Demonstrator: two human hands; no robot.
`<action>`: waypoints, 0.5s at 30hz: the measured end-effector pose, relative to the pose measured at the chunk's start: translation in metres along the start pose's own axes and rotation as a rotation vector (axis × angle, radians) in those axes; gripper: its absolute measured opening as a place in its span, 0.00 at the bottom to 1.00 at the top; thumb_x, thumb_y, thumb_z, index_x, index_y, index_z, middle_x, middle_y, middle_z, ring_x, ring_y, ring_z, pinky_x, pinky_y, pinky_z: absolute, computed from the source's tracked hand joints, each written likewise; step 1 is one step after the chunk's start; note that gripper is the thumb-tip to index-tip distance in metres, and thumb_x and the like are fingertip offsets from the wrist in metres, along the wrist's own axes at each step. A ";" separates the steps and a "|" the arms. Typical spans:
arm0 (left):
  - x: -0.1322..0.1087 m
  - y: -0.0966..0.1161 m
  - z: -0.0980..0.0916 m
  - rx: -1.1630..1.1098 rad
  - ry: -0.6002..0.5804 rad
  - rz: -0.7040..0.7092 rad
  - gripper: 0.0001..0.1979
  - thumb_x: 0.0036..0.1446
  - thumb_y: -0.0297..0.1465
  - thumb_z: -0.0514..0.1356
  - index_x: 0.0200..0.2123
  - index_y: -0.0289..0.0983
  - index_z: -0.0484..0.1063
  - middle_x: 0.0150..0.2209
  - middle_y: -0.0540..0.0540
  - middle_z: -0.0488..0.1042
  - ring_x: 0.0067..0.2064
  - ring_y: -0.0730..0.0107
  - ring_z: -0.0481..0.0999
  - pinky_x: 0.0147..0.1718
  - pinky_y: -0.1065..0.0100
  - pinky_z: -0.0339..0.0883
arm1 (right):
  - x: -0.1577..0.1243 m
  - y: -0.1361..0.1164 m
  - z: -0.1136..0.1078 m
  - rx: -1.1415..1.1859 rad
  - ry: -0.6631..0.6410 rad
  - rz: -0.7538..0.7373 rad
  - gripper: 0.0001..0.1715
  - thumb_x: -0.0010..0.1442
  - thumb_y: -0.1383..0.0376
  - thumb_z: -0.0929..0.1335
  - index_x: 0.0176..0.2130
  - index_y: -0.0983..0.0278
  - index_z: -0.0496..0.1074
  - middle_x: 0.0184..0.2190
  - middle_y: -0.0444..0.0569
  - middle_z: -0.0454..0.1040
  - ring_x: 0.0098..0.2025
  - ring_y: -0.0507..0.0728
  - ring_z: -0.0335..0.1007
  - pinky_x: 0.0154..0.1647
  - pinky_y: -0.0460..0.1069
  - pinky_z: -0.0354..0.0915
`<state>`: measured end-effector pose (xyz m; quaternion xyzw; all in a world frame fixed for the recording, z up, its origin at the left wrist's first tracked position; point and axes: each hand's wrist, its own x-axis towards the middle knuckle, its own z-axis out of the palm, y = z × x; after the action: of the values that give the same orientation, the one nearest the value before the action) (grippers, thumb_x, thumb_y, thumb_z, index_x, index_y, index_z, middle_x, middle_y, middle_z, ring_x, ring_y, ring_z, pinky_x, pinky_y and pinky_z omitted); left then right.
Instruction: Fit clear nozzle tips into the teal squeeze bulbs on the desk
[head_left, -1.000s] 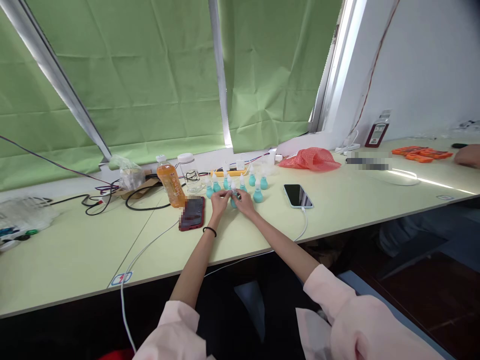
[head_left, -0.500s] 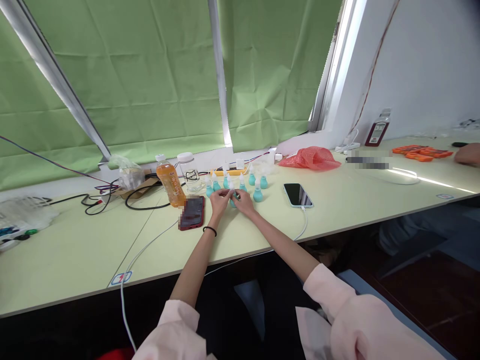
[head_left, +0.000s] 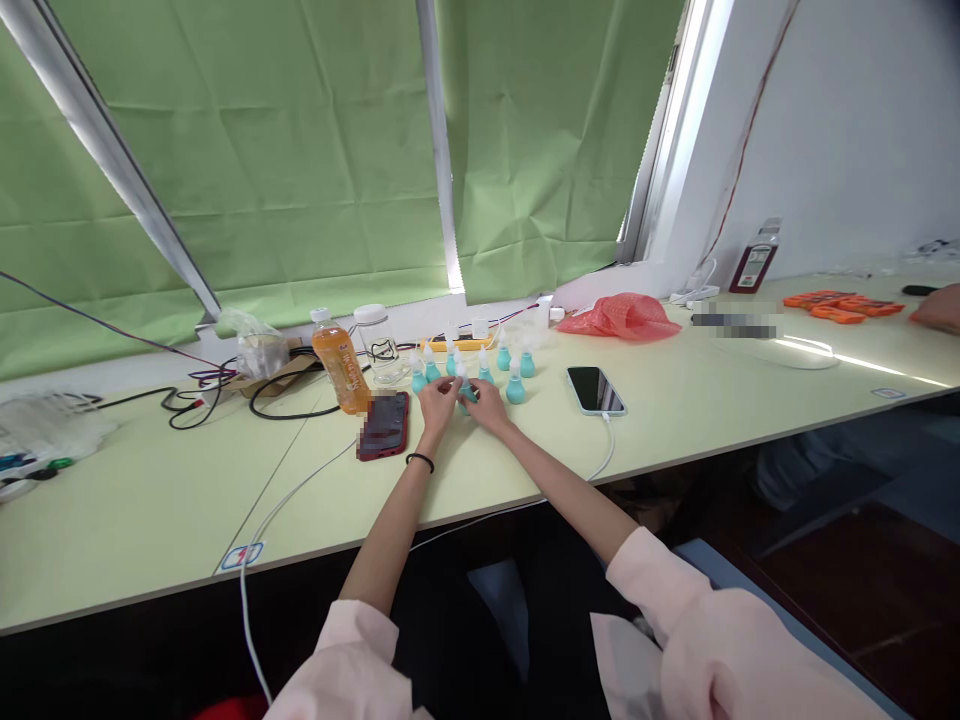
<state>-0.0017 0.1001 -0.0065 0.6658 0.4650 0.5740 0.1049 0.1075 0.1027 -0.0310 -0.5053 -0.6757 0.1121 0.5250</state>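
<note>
My left hand [head_left: 437, 404] and my right hand [head_left: 489, 407] meet over the table, fingers closed around one small teal squeeze bulb [head_left: 466, 391] with a clear-white nozzle. The hands partly cover its lower body. Close by stand several similar teal bulbs: one with a nozzle [head_left: 515, 389] just right of my right hand, and another nozzled bulb [head_left: 418, 380] beyond my left hand. Behind, a teal bulb without a visible nozzle [head_left: 527, 366] sits upright.
Left of my hands are a dark red phone [head_left: 388, 428], an orange drink bottle [head_left: 341, 362] and a clear jar [head_left: 381, 345]. To the right lies a charging phone [head_left: 596, 390], with a red plastic bag [head_left: 621, 318] behind. Another person's arm [head_left: 937, 308] shows at far right.
My fingers have shifted slightly around the held bulb, and its nozzle and teal body show more now. Everything else on the table stays in place.
</note>
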 end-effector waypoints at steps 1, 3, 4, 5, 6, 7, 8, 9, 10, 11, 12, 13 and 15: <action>0.000 0.001 0.000 0.009 0.003 0.002 0.15 0.46 0.39 0.55 0.30 0.33 0.74 0.23 0.45 0.74 0.25 0.70 0.71 0.26 0.71 0.62 | 0.000 0.000 0.000 0.002 -0.003 0.001 0.14 0.46 0.62 0.64 0.35 0.63 0.68 0.31 0.47 0.69 0.33 0.54 0.64 0.32 0.47 0.60; -0.001 0.002 0.000 0.024 0.001 0.012 0.14 0.46 0.38 0.56 0.29 0.33 0.74 0.24 0.44 0.74 0.25 0.70 0.71 0.27 0.71 0.62 | 0.000 -0.001 -0.001 0.005 -0.007 0.002 0.13 0.47 0.63 0.64 0.36 0.63 0.68 0.31 0.47 0.69 0.33 0.53 0.64 0.31 0.46 0.60; -0.001 0.003 0.000 0.030 -0.001 0.020 0.14 0.46 0.37 0.56 0.29 0.33 0.74 0.25 0.44 0.75 0.26 0.70 0.71 0.27 0.71 0.62 | -0.001 -0.002 -0.002 0.006 -0.008 0.002 0.13 0.47 0.63 0.64 0.36 0.63 0.68 0.31 0.47 0.69 0.33 0.53 0.64 0.31 0.46 0.61; -0.001 0.004 0.000 0.036 -0.003 0.029 0.13 0.46 0.37 0.55 0.28 0.34 0.74 0.25 0.44 0.75 0.26 0.70 0.71 0.27 0.71 0.62 | -0.001 -0.002 -0.002 0.007 -0.009 0.003 0.13 0.47 0.63 0.64 0.36 0.63 0.68 0.31 0.47 0.69 0.33 0.53 0.64 0.31 0.46 0.61; -0.001 0.004 -0.001 0.042 -0.002 0.037 0.13 0.47 0.36 0.55 0.27 0.34 0.74 0.25 0.44 0.75 0.26 0.70 0.72 0.27 0.71 0.62 | -0.001 -0.003 -0.002 0.007 -0.010 0.004 0.14 0.48 0.63 0.63 0.36 0.63 0.68 0.31 0.47 0.69 0.33 0.53 0.64 0.31 0.46 0.61; -0.001 0.005 -0.001 0.050 0.000 0.045 0.12 0.47 0.36 0.55 0.26 0.34 0.74 0.26 0.44 0.75 0.27 0.69 0.72 0.27 0.71 0.62 | -0.001 -0.003 -0.002 0.007 -0.011 0.006 0.14 0.48 0.62 0.63 0.37 0.63 0.68 0.31 0.47 0.69 0.33 0.53 0.64 0.31 0.46 0.61; -0.002 0.005 -0.001 0.059 0.004 0.052 0.12 0.47 0.35 0.54 0.25 0.34 0.74 0.26 0.43 0.75 0.27 0.69 0.72 0.28 0.71 0.62 | -0.001 -0.003 -0.001 0.007 -0.011 0.007 0.14 0.48 0.62 0.63 0.37 0.63 0.68 0.31 0.47 0.69 0.33 0.53 0.64 0.31 0.46 0.61; -0.002 0.006 -0.001 0.068 0.008 0.058 0.12 0.47 0.35 0.54 0.24 0.34 0.74 0.26 0.43 0.75 0.27 0.69 0.71 0.28 0.70 0.61 | -0.001 -0.003 -0.001 0.006 -0.012 0.009 0.15 0.48 0.62 0.63 0.37 0.63 0.68 0.31 0.47 0.69 0.33 0.53 0.64 0.31 0.46 0.61; -0.002 0.006 -0.001 0.076 0.012 0.063 0.12 0.48 0.35 0.54 0.24 0.34 0.74 0.25 0.43 0.75 0.27 0.69 0.71 0.28 0.70 0.61 | -0.001 -0.003 -0.001 0.004 -0.012 0.010 0.15 0.48 0.61 0.63 0.37 0.63 0.68 0.31 0.47 0.69 0.33 0.53 0.64 0.31 0.46 0.61; -0.002 0.006 -0.001 0.083 0.017 0.066 0.12 0.48 0.34 0.54 0.23 0.34 0.74 0.25 0.43 0.75 0.27 0.69 0.71 0.28 0.70 0.61 | -0.001 -0.002 -0.001 0.003 -0.012 0.012 0.16 0.48 0.61 0.63 0.38 0.63 0.68 0.32 0.47 0.69 0.33 0.53 0.64 0.31 0.46 0.60; -0.002 0.005 0.000 0.089 0.022 0.068 0.12 0.48 0.34 0.54 0.23 0.34 0.74 0.25 0.43 0.75 0.26 0.69 0.71 0.27 0.70 0.61 | -0.001 -0.002 -0.001 0.001 -0.011 0.013 0.16 0.48 0.60 0.63 0.38 0.63 0.68 0.32 0.47 0.69 0.33 0.53 0.64 0.32 0.46 0.60; -0.003 0.005 0.000 0.094 0.027 0.069 0.12 0.48 0.34 0.54 0.23 0.34 0.74 0.24 0.43 0.75 0.26 0.69 0.71 0.27 0.70 0.61 | -0.001 -0.002 0.000 -0.001 -0.010 0.015 0.17 0.48 0.60 0.63 0.38 0.63 0.68 0.32 0.47 0.69 0.33 0.53 0.64 0.32 0.46 0.60; -0.003 0.005 0.000 0.099 0.034 0.069 0.12 0.48 0.34 0.54 0.23 0.34 0.74 0.25 0.43 0.75 0.27 0.68 0.71 0.27 0.70 0.61 | 0.000 -0.001 0.000 -0.005 -0.009 0.017 0.18 0.48 0.58 0.63 0.38 0.63 0.68 0.32 0.47 0.68 0.34 0.53 0.64 0.32 0.46 0.60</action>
<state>0.0011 0.0953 -0.0053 0.6759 0.4713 0.5648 0.0444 0.1069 0.1018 -0.0306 -0.5116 -0.6740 0.1171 0.5199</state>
